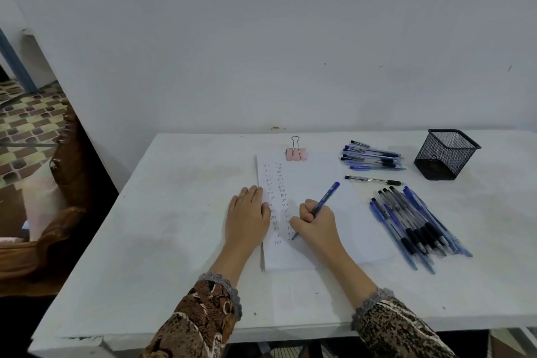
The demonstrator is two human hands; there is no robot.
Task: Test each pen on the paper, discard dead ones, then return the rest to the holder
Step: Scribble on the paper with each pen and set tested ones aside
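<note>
The mesh holder [446, 154] looks empty. Right hand [315, 222] fingers clamp a blue pen [324, 200], tip on paper [313, 183], cap up-right; left hand [247, 212] lies flat, fingers together.

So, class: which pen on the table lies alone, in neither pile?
The black-capped pen beside the paper, lying singly between the far pile and the near pile.

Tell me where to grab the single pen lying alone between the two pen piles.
Pinch the lone pen at mid-barrel from above. It lies flat and crosswise on the table, apart from both piles, so fingers fit on its near and far sides.
</note>
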